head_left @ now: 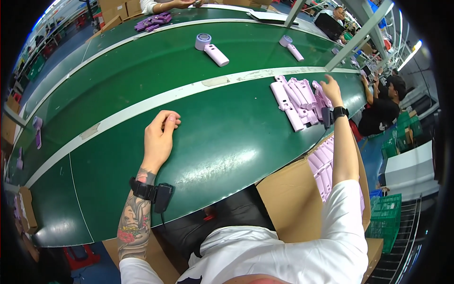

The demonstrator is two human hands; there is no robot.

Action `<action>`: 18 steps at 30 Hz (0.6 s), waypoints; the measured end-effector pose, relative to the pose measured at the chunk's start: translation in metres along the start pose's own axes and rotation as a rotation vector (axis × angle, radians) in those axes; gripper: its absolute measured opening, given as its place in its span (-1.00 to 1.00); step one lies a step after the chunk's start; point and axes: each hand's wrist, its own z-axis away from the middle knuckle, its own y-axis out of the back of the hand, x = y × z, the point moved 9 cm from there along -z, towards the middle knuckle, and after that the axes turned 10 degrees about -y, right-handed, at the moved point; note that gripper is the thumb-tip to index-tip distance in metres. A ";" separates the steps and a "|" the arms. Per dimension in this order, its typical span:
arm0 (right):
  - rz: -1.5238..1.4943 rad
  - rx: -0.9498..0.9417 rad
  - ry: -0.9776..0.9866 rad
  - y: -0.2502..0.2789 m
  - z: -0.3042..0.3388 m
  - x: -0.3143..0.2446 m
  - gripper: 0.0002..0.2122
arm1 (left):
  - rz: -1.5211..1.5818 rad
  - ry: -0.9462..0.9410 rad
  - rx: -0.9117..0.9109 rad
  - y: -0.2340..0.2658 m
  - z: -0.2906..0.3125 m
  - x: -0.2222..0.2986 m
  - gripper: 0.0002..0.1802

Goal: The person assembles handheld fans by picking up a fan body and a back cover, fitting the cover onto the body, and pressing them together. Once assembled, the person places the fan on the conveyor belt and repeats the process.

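My left hand [160, 138] rests on the green work surface [208, 137], its fingers loosely curled together and nothing showing in them. On the right, my right hand [332, 90] reaches over the far right side of a pile of lilac plastic handle shells [299, 97]. Its thumb and forefinger are apart, and I see nothing between them; the other fingers are partly hidden. The shells lie heaped at different angles beside a white dividing strip [215, 81]. Under my right forearm, an open cardboard box [288, 194] holds rows of more lilac shells [322, 165].
Beyond the strip, a lilac handheld fan [216, 54] and another fan [293, 51] lie on the green belt. Dark purple parts [152, 22] are piled at the far side, near another person's hands [182, 4]. A metal post [359, 35] rises at right; green crates [384, 217] stand below.
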 end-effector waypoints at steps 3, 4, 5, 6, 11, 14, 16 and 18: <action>0.144 -0.225 -0.257 -0.036 -0.010 0.072 -0.42 | 0.015 0.011 0.003 -0.001 0.000 -0.003 -0.76; 0.138 -0.225 -0.261 -0.041 -0.012 0.080 -0.42 | 0.017 0.019 0.008 0.000 0.000 -0.004 -0.76; 0.079 -0.320 -0.291 -0.054 -0.009 0.086 -0.34 | 0.008 0.019 0.005 0.002 0.000 -0.003 -0.76; 0.019 -0.414 -0.321 -0.068 -0.006 0.091 -0.26 | 0.002 0.034 0.005 0.004 0.001 -0.004 -0.75; 0.219 -0.446 -0.184 -0.048 -0.037 0.148 -0.13 | 0.077 0.034 -0.019 -0.010 -0.006 -0.005 -0.75; 0.015 -0.667 -0.377 -0.077 0.002 0.089 -0.11 | -0.010 0.084 -0.003 0.007 0.002 -0.008 -0.75; -0.063 -0.742 -0.491 -0.062 0.014 0.071 -0.10 | -0.017 0.109 0.008 0.010 0.002 -0.008 -0.75; 0.014 -0.728 -0.434 -0.041 0.011 0.068 -0.14 | -0.003 0.104 -0.003 0.004 -0.001 -0.006 -0.75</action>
